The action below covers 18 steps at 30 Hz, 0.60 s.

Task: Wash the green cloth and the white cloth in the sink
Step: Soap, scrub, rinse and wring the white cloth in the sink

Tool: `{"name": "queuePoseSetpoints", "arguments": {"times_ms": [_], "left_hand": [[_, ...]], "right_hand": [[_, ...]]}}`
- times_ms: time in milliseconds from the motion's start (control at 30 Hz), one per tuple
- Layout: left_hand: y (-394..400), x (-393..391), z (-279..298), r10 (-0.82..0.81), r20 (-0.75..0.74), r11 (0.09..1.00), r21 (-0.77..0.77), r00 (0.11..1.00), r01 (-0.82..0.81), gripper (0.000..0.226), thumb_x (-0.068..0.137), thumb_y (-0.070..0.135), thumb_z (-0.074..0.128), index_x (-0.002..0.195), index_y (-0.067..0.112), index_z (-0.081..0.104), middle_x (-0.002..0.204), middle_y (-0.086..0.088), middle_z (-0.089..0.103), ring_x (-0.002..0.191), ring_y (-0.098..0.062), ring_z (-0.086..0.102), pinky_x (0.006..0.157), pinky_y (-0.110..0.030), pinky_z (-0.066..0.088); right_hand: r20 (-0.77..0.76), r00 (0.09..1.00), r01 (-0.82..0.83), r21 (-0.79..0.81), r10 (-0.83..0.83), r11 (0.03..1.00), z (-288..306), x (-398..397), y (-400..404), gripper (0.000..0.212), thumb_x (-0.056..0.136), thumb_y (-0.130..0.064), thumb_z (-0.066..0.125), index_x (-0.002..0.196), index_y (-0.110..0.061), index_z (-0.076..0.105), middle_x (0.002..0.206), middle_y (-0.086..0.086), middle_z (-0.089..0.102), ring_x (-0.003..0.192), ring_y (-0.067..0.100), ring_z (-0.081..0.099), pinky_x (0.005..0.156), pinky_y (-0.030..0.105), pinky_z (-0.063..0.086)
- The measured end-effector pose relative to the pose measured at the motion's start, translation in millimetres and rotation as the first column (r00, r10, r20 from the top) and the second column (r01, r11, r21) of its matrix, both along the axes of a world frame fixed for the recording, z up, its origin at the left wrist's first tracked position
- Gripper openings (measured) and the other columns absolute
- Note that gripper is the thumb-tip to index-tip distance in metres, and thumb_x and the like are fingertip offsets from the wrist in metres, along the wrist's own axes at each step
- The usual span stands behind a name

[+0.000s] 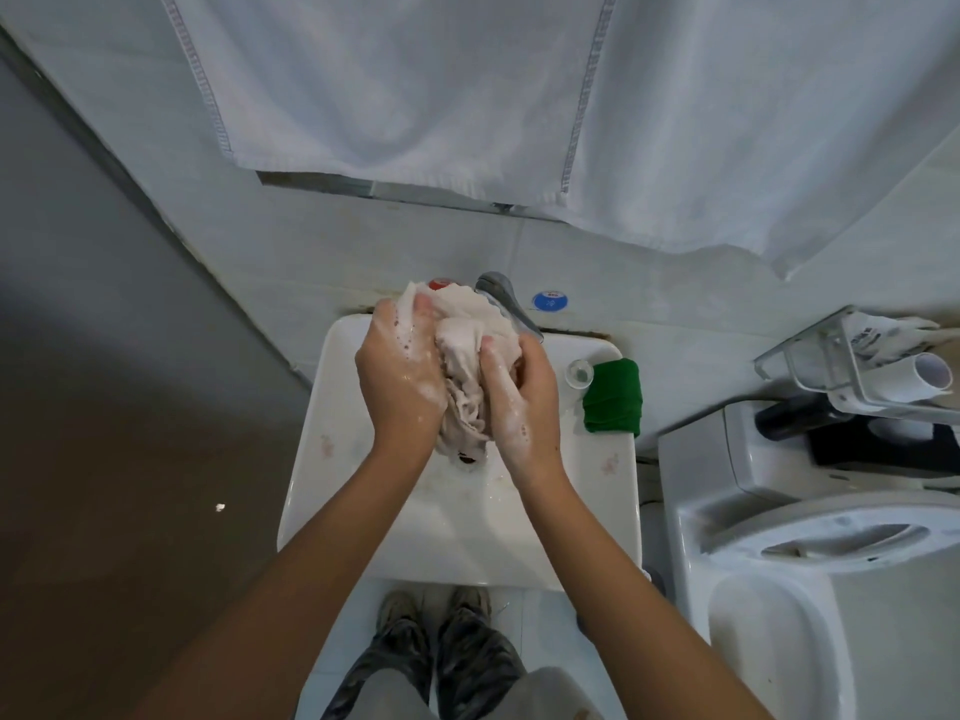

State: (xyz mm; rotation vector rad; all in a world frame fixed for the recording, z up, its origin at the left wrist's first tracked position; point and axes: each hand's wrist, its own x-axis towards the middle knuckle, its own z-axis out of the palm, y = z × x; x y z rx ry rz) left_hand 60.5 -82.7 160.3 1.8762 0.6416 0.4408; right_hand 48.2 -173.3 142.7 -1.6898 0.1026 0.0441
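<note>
- The white cloth (470, 356) is bunched at the centre of the frame above the sink (332, 459), lathered; its washing looks underway, with rinsing still to come.
- The left hand (402, 376) and the right hand (519, 402), both soapy, grip the wad from either side, fingers curled into it.
- The green cloth (613, 397) lies folded on the sink's rim at centre right, beside a small clear cup (580, 373); whether it is washed cannot be told.
</note>
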Motion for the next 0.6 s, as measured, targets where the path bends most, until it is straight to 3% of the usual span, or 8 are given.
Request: {"name": "queuePoseSetpoints", "arguments": {"times_ms": [67,200,300,400,467,600], "left_hand": [[-1,-2,4,0.005,0.052,0.999,-0.045,0.999,-0.002,0.02,0.098,0.03,0.046,0.089,0.013,0.05,0.073,0.016,0.051,0.068,0.001,0.053,0.06,-0.001,0.04],[-3,-6,5,0.027,0.116,0.99,-0.139,0.993,-0.01,0.017,0.096,0.029,0.05,0.091,0.013,0.051,0.078,0.014,0.055,0.072,-0.001,0.058,0.063,-0.005,0.045],[0,-9,4,0.013,0.14,0.992,-0.129,0.99,0.005,0.015,0.095,0.028,0.053,0.091,0.013,0.051,0.079,0.012,0.056,0.073,-0.003,0.058,0.064,-0.006,0.046],[2,-11,1,-0.005,0.136,0.992,-0.125,0.991,0.023,0.013,0.093,0.027,0.057,0.093,0.015,0.051,0.081,0.01,0.056,0.075,-0.005,0.058,0.067,-0.008,0.047],[2,-13,-2,-0.022,0.114,0.988,-0.146,0.993,0.039,0.014,0.092,0.027,0.059,0.097,0.017,0.051,0.086,0.01,0.058,0.08,-0.007,0.059,0.072,-0.01,0.048],[7,-14,-3,-0.068,0.119,0.987,-0.139,0.991,0.085,0.022,0.088,0.019,0.065,0.098,0.018,0.046,0.086,0.016,0.052,0.079,-0.003,0.055,0.072,-0.007,0.045]], "right_hand": [[-0.024,0.999,-0.022,0.059,0.023,0.998,-2,-4,-2,0.007,0.093,-0.038,0.057,0.099,-0.038,0.054,0.098,-0.015,0.065,0.093,-0.003,0.062,0.08,0.017,0.051],[-0.119,0.991,-0.05,0.128,0.066,0.99,-3,-9,-6,0.052,0.079,-0.051,0.062,0.123,-0.024,0.052,0.11,-0.014,0.064,0.098,-0.005,0.063,0.082,0.017,0.053],[-0.177,0.976,-0.089,0.204,0.127,0.975,-6,-15,-9,0.059,0.075,-0.052,0.07,0.124,-0.032,0.044,0.112,-0.02,0.06,0.098,-0.01,0.061,0.082,0.015,0.052],[-0.246,0.954,-0.113,0.237,0.172,0.965,-9,-19,-8,0.067,0.068,-0.056,0.07,0.126,-0.037,0.043,0.122,-0.014,0.06,0.108,0.005,0.062,0.082,0.027,0.057],[-0.257,0.948,-0.116,0.265,0.186,0.957,-10,-21,-7,0.064,0.075,-0.044,0.072,0.131,-0.032,0.044,0.123,-0.009,0.061,0.107,0.011,0.064,0.075,0.03,0.06],[-0.154,0.972,-0.117,0.331,0.176,0.937,-16,-20,-7,0.052,0.083,-0.015,0.07,0.13,-0.02,0.05,0.123,-0.002,0.065,0.109,0.009,0.064,0.084,0.022,0.054]]}}
